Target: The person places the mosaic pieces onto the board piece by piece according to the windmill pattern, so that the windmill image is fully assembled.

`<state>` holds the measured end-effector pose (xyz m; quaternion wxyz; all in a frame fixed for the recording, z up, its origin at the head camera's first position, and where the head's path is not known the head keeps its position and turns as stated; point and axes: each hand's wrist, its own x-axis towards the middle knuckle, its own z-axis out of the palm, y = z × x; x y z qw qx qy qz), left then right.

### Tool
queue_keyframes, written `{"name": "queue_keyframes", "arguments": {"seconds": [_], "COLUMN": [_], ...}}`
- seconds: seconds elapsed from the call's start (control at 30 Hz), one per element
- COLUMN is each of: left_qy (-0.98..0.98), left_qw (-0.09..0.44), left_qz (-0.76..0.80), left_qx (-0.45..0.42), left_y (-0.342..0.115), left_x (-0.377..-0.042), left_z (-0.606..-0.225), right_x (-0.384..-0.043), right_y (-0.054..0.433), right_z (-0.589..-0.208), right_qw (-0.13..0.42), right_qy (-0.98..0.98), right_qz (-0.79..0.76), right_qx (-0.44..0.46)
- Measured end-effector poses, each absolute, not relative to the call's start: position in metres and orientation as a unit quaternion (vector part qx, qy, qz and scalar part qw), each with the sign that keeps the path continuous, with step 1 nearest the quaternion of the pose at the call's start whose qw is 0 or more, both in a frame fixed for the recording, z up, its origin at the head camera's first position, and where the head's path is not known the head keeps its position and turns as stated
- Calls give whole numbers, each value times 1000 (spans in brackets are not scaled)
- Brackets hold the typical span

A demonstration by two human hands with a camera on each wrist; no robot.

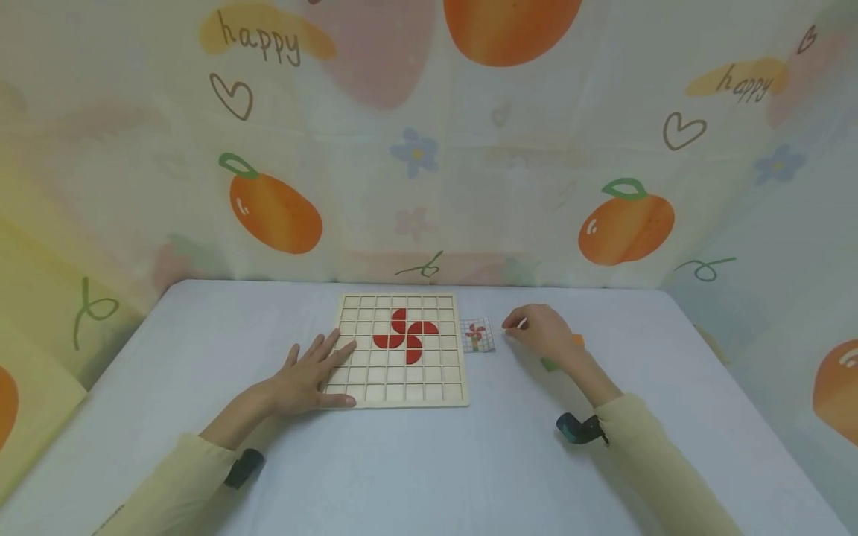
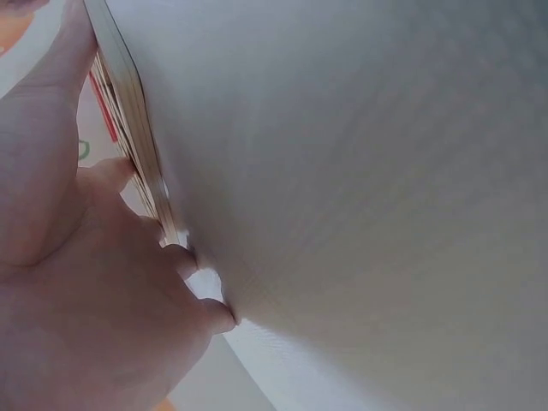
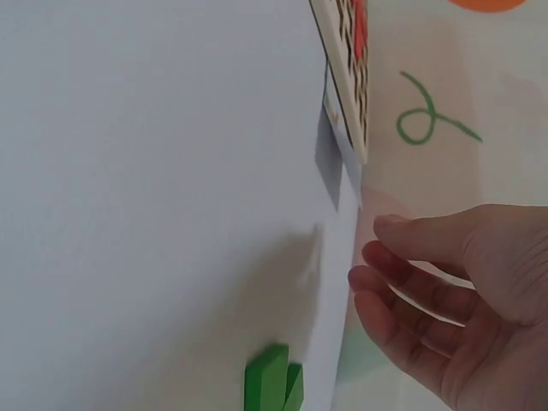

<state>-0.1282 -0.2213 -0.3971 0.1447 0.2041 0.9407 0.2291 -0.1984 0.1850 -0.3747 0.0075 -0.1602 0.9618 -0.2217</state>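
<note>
A square wooden grid board (image 1: 436, 391) lies on the table, with red curved pieces (image 1: 385, 341) set in a pinwheel near its middle. My left hand (image 1: 298, 380) rests at the board's left side with fingers spread; the thumb lies along the near left corner and fingertips overlap the left edge. Just right of the board is a small pattern card (image 1: 488, 342) printed with a similar red pinwheel. To the right of that card, above the table, is my right hand (image 1: 543, 331). Its fingers bend loosely toward the thumb, and nothing shows between them in the right wrist view.
Green blocks (image 3: 267, 381) lie on the table below my right hand. Partly hidden behind the right wrist is an orange piece (image 1: 578, 341). A white cloth (image 1: 402, 469) covers the table, and a fruit-printed curtain (image 1: 496, 223) hangs behind its far edge.
</note>
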Motion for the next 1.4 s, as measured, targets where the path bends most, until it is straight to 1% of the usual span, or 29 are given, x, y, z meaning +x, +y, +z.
{"name": "queue_keyframes", "arguments": {"seconds": [0.37, 0.63, 0.83, 1.13, 1.4], "left_qy": [940, 942, 942, 943, 944], "left_qw": [146, 145, 145, 144, 144], "left_qz": [229, 224, 226, 223, 222], "left_qx": [208, 206, 203, 199, 199], "left_y": [-221, -222, -222, -222, -221], "left_x": [-129, -129, -127, -128, -129], "left_z": [-398, -400, -399, -398, -400], "right_x": [-188, -180, -177, -179, -182], "right_y": [226, 244, 248, 243, 240], "right_z": [-372, -371, -375, -377, -379], "right_qw": [26, 35, 40, 36, 22], "right_qy": [966, 976, 975, 966, 960], "right_qz": [-231, -197, -203, -238, -263], "right_qx": [-117, -91, -82, -95, -93]}}
